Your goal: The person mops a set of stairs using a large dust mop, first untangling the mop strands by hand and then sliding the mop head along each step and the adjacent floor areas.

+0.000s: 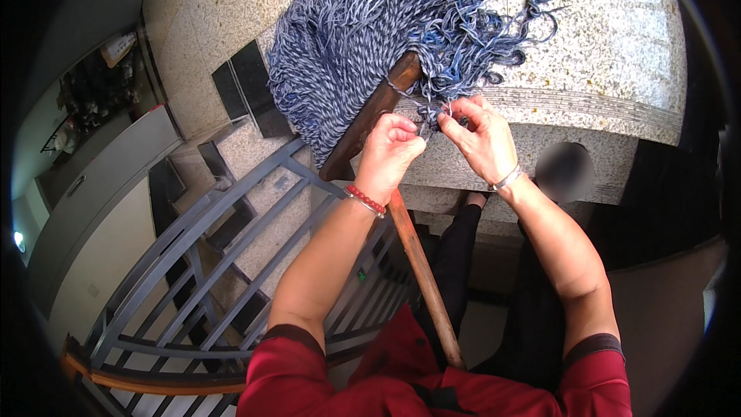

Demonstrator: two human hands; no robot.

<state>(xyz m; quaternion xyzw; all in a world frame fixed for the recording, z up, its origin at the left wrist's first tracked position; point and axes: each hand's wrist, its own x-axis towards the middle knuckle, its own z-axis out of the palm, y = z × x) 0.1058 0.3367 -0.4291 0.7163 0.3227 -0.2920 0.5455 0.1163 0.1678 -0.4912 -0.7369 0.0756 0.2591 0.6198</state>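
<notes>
A mop head of blue and white yarn (347, 40) is spread on the stone landing. It hangs from a dark wooden crossbar (370, 119), with yarn loops around the bar's upper end. The worn wooden handle (425, 278) runs from below my left wrist down to my lap. Just right of the bar, my left hand (389, 147) pinches a thin strand beside a small yarn knot (429, 113). My right hand (479, 133) grips yarn at that knot's right side between thumb and fingers. Loose, tangled strands (463, 52) lie above my right hand.
Speckled stone steps (584, 98) with a grooved edge descend towards my legs. At left stands a grey metal stair railing (231, 197) with a wooden handrail (168, 383). Another stair flight (278, 214) shows through its bars. A blurred round patch (565, 172) covers part of a step.
</notes>
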